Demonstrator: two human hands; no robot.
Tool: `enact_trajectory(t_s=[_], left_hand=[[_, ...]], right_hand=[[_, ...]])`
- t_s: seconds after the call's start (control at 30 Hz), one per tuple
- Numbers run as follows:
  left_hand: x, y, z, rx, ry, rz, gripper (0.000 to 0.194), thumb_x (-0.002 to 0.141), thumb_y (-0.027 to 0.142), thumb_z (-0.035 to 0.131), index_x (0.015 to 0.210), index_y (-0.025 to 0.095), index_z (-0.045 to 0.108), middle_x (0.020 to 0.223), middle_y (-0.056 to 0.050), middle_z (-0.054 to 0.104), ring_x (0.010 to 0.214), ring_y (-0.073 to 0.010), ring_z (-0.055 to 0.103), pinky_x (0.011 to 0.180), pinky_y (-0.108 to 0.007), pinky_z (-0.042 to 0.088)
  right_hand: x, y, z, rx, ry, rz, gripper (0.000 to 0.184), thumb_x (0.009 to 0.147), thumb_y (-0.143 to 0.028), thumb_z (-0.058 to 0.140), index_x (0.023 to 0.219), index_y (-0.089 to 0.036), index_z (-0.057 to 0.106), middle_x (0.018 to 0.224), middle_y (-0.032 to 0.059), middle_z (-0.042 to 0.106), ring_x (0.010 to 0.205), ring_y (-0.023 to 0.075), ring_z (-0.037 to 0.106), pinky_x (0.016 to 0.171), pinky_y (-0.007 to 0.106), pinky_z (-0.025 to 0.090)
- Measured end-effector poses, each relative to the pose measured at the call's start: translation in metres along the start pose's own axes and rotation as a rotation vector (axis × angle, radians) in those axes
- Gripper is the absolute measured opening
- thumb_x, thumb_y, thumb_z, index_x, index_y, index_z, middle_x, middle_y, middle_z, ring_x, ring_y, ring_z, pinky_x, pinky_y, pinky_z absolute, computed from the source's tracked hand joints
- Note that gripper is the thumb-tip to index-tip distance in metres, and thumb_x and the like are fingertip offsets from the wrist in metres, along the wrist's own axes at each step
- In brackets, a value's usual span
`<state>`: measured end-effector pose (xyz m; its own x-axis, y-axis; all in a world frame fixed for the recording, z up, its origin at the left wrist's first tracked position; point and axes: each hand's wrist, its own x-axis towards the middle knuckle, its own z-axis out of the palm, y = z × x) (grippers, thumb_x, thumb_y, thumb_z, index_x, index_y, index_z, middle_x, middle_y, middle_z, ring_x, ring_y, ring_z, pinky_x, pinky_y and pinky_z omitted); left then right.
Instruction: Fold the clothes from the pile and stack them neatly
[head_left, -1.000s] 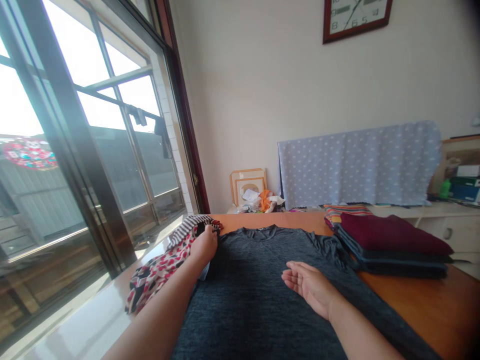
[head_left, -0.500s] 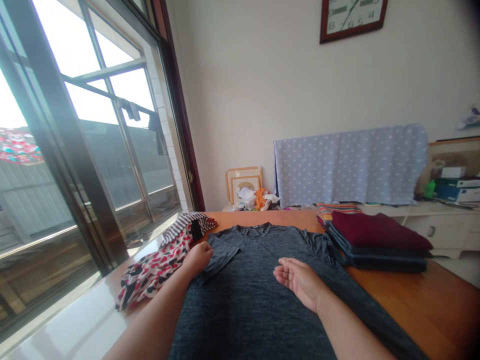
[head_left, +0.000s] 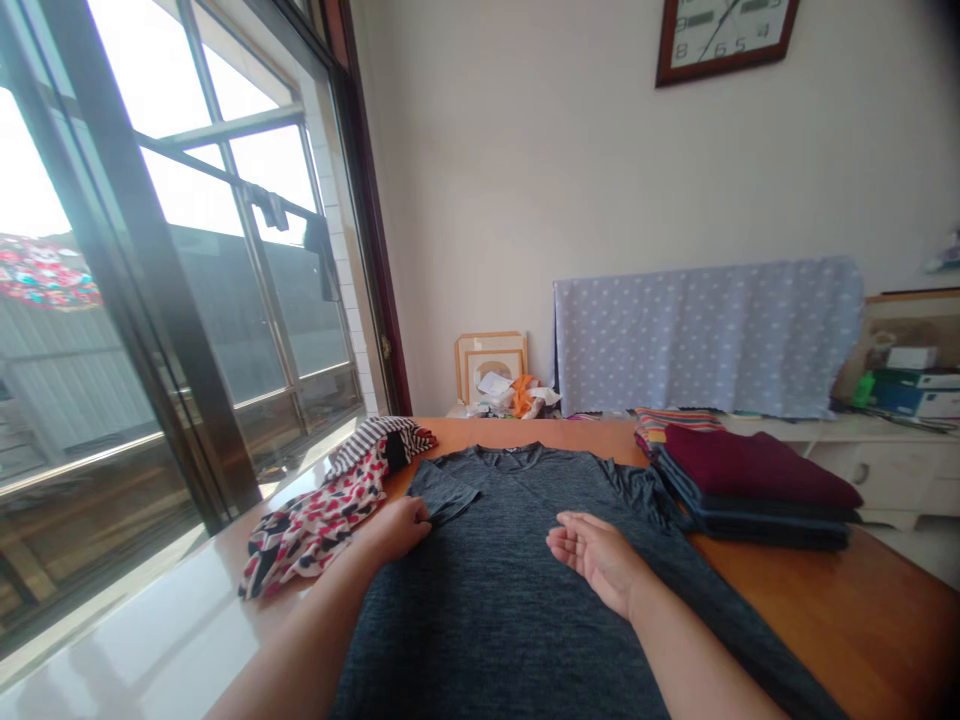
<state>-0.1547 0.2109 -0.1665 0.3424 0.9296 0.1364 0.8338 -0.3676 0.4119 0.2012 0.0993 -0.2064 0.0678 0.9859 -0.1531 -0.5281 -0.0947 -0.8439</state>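
Note:
A dark grey-blue heathered T-shirt (head_left: 502, 580) lies spread on the table, its neckline at the far side. My left hand (head_left: 405, 526) is closed at the shirt's left side, just below the left sleeve (head_left: 446, 492), with the cloth's edge at its fingers; the fingertips are partly hidden. Over the middle of the shirt's chest, my right hand (head_left: 596, 560) hovers with its palm turned left. Its fingers are stretched out and slightly curved, and nothing is in them. The shirt's right sleeve (head_left: 637, 490) looks bunched and creased.
Left of the shirt lies a heap of patterned clothing (head_left: 322, 525) in red, black and white. On the right stands a stack of folded clothes (head_left: 757, 485), maroon on top. The wooden table (head_left: 885, 610) runs beside a large window (head_left: 247, 250). A dotted cloth (head_left: 705, 335) hangs behind.
My left hand has moved slightly down and right along the shirt's left edge, and the left sleeve has shifted with it. My right hand stays nearly still. The view has tilted a little.

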Motion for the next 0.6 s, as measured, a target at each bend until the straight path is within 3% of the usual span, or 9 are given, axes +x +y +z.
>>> enact_trajectory(t_s=[0.17, 0.37, 0.6], left_hand=[[0.004, 0.004, -0.003, -0.034, 0.007, -0.028, 0.016, 0.076, 0.033, 0.056, 0.073, 0.019, 0.062, 0.071, 0.0, 0.061, 0.07, -0.0157, 0.055, 0.063, -0.026, 0.036], [0.008, 0.008, -0.008, -0.078, -0.079, -0.059, 0.031, 0.076, 0.047, 0.056, 0.072, 0.016, 0.064, 0.064, 0.0, 0.059, 0.06, -0.0148, 0.053, 0.054, -0.026, 0.036], [0.021, 0.027, -0.001, -0.016, 0.023, -0.009, 0.024, 0.08, 0.042, 0.055, 0.079, 0.019, 0.064, 0.075, 0.0, 0.065, 0.073, -0.0158, 0.058, 0.062, -0.025, 0.037]], right_hand=[[0.0, 0.001, 0.0, -0.002, -0.01, -0.008, 0.022, 0.081, -0.03, 0.075, 0.094, -0.016, 0.063, 0.081, 0.0091, 0.072, 0.076, 0.0172, 0.071, 0.074, 0.03, 0.059], [0.001, 0.002, -0.001, -0.004, -0.012, -0.01, 0.022, 0.081, -0.03, 0.074, 0.094, -0.016, 0.063, 0.082, 0.0092, 0.072, 0.076, 0.0174, 0.071, 0.074, 0.031, 0.059], [0.003, 0.002, -0.002, 0.011, -0.003, 0.008, 0.023, 0.08, -0.03, 0.075, 0.094, -0.016, 0.062, 0.082, 0.0095, 0.072, 0.075, 0.018, 0.071, 0.074, 0.032, 0.059]])
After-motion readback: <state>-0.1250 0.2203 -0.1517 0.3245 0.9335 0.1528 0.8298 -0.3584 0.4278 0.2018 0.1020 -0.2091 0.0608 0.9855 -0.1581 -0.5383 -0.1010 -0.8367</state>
